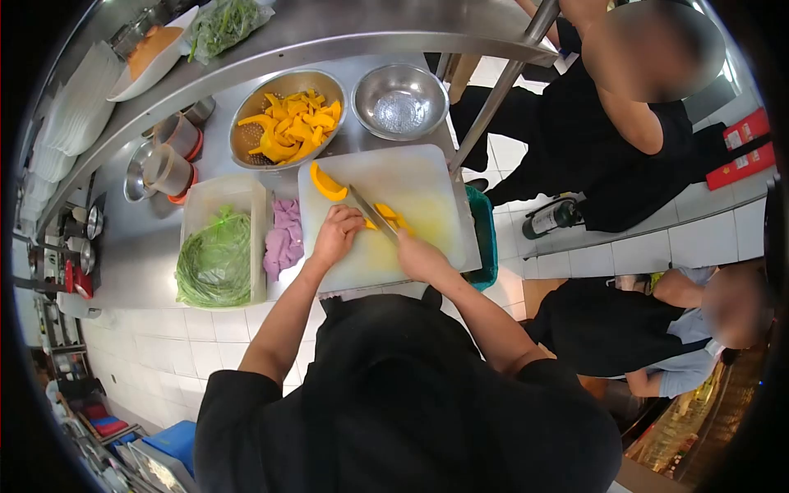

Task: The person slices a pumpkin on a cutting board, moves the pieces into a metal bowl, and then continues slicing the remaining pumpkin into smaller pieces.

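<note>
My right hand (422, 260) grips the handle of a kitchen knife (372, 212), whose blade slants up and left across the white cutting board (444, 177). Under and beside the blade lie orange pumpkin pieces (396, 215). My left hand (335, 233) is on the board left of the blade, its fingers curled against the pumpkin by the knife. A larger curved pumpkin wedge (327, 182) rests near the board's upper left, above my left hand. Behind the board, a perforated metal colander (239, 135) holds many cut pumpkin pieces (294, 125).
A steel bowl (400, 102) stands behind the board. To the left are a purple cloth (283, 238) and a plastic tub (261, 251) with bagged greens (215, 261). A steel shelf (345, 43) overhangs the back. A green bin (485, 238) and two people are at the right.
</note>
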